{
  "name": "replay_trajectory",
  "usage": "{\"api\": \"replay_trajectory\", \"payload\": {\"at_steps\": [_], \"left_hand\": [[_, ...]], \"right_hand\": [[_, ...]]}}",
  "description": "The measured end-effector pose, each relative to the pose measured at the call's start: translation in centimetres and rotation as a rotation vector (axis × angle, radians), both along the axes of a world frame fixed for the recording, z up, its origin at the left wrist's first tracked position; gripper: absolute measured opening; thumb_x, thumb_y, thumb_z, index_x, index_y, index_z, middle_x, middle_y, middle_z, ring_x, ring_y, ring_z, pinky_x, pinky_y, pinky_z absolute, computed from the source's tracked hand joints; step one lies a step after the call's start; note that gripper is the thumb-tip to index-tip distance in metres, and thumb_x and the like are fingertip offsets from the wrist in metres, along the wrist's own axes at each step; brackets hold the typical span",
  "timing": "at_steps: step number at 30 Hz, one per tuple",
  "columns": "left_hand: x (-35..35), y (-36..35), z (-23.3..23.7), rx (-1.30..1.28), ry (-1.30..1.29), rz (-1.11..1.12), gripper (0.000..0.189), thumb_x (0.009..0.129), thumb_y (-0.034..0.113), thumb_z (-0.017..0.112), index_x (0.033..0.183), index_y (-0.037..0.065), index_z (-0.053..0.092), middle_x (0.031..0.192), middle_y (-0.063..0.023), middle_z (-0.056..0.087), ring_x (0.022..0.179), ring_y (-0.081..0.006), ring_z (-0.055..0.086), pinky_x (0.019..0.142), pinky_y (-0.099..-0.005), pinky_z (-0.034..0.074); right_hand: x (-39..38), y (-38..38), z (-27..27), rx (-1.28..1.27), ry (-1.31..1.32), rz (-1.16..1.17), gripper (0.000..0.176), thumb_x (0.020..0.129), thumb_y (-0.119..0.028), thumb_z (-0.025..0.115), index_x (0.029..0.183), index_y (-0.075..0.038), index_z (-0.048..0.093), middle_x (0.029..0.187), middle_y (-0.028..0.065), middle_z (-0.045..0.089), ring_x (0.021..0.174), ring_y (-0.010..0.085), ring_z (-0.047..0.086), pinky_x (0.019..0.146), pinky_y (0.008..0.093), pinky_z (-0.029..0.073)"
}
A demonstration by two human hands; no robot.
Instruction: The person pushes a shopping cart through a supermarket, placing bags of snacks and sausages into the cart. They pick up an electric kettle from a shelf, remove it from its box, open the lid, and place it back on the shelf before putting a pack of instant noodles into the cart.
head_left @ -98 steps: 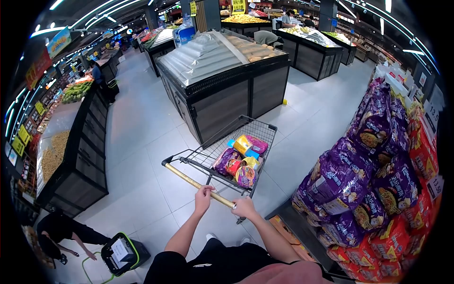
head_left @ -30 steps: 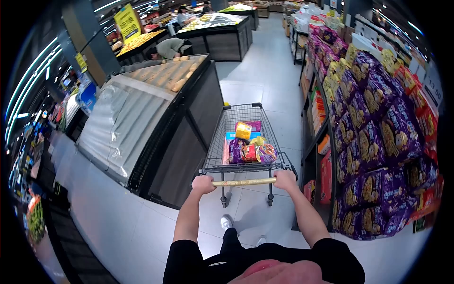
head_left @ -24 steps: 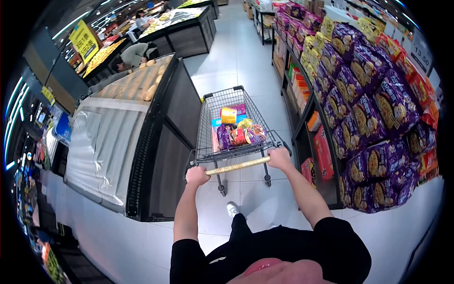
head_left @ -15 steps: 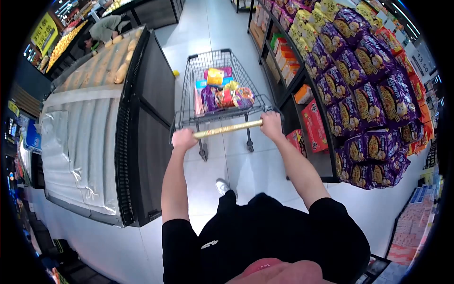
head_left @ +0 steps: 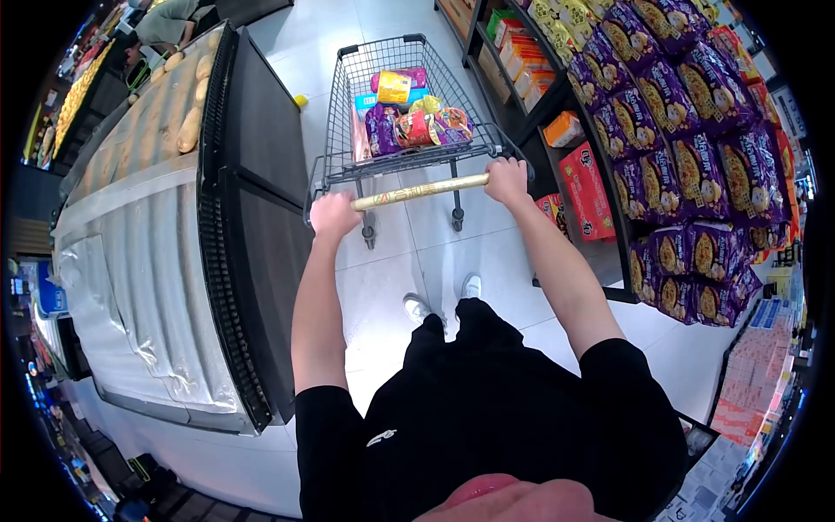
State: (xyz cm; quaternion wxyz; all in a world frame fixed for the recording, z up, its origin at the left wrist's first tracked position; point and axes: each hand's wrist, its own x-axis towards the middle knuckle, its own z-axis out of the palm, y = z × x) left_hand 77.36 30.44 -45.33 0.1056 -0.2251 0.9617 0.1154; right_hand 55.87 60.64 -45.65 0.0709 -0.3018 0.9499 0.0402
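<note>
My left hand [head_left: 335, 214] is wrapped round the left end of the yellow cart handle [head_left: 419, 190]. Round the handle's right end, my right hand [head_left: 506, 180] is closed too. In front of both hands stands the grey wire shopping cart [head_left: 337, 96]. Inside it lie a yellow package [head_left: 394, 86], a red package [head_left: 412, 129], purple packages [head_left: 381, 130] and a blue item partly hidden under them.
At the left is a produce stand [head_left: 148, 278] with a plastic cover. Shelves with red boxes [head_left: 588, 193] and stacked purple noodle packs [head_left: 700, 178] line the right. A yellow ball [head_left: 301, 101] lies beyond the stand. Another person [head_left: 165, 26] bends at upper left.
The view has tilted, and the cart and both hands appear higher in it. A second shoe now shows below the cart. Both hands still grip the handle.
</note>
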Motion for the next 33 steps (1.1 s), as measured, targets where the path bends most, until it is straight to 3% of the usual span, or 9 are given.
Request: {"api": "replay_trajectory", "payload": {"at_steps": [6, 14, 22, 27, 33], "left_hand": [[-1.7, 0.7, -0.4, -0.005, 0.042, 0.025, 0.015, 0.071, 0.026, 0.066, 0.08, 0.015, 0.07, 0.076, -0.0091, 0.069, 0.074, -0.0297, 0.068, 0.065, -0.0425, 0.053], [-1.7, 3.3, -0.3, -0.033, -0.016, 0.023, 0.019, 0.076, 0.033, 0.065, 0.082, 0.016, 0.069, 0.078, -0.0084, 0.07, 0.075, -0.0294, 0.068, 0.066, -0.0428, 0.053], [2.7, 6.7, 1.9, 0.067, 0.007, -0.038, 0.022, 0.075, 0.036, 0.069, 0.083, 0.015, 0.069, 0.078, -0.0089, 0.07, 0.075, -0.0301, 0.068, 0.067, -0.0423, 0.054], [7.1, 9.3, 3.3, 0.242, 0.094, -0.049, 0.025, 0.073, 0.036, 0.071, 0.084, 0.013, 0.069, 0.077, -0.0079, 0.069, 0.073, -0.03, 0.067, 0.064, -0.0415, 0.052], [11.4, 12.1, 3.3, 0.339, 0.323, 0.027, 0.027, 0.082, 0.039, 0.068, 0.083, 0.012, 0.072, 0.076, -0.007, 0.069, 0.071, -0.0293, 0.066, 0.064, -0.0392, 0.052]], "right_hand": [[-2.0, -0.1, 0.7, 0.065, -0.032, -0.021, 0.017, 0.076, -0.015, 0.066, 0.09, -0.015, 0.076, 0.098, 0.0059, 0.067, 0.101, 0.0252, 0.059, 0.089, 0.0398, 0.038], [-1.7, 3.0, 0.3, -0.106, 0.039, 0.015, 0.013, 0.074, -0.013, 0.067, 0.085, -0.013, 0.073, 0.09, 0.0077, 0.065, 0.094, 0.0257, 0.058, 0.084, 0.0388, 0.039], [3.3, 7.3, 1.2, -0.438, 0.153, 0.073, 0.009, 0.068, -0.005, 0.068, 0.074, -0.011, 0.064, 0.081, 0.0074, 0.059, 0.087, 0.0271, 0.055, 0.084, 0.0401, 0.039], [7.4, 10.2, 1.8, -0.499, 0.18, 0.059, 0.015, 0.063, -0.003, 0.069, 0.073, -0.01, 0.06, 0.077, 0.0072, 0.055, 0.085, 0.0283, 0.054, 0.084, 0.0407, 0.039], [11.4, 12.9, 1.5, -0.477, 0.205, 0.03, 0.019, 0.059, -0.004, 0.07, 0.071, -0.012, 0.059, 0.074, 0.0065, 0.052, 0.084, 0.0285, 0.054, 0.084, 0.0439, 0.038]]}}
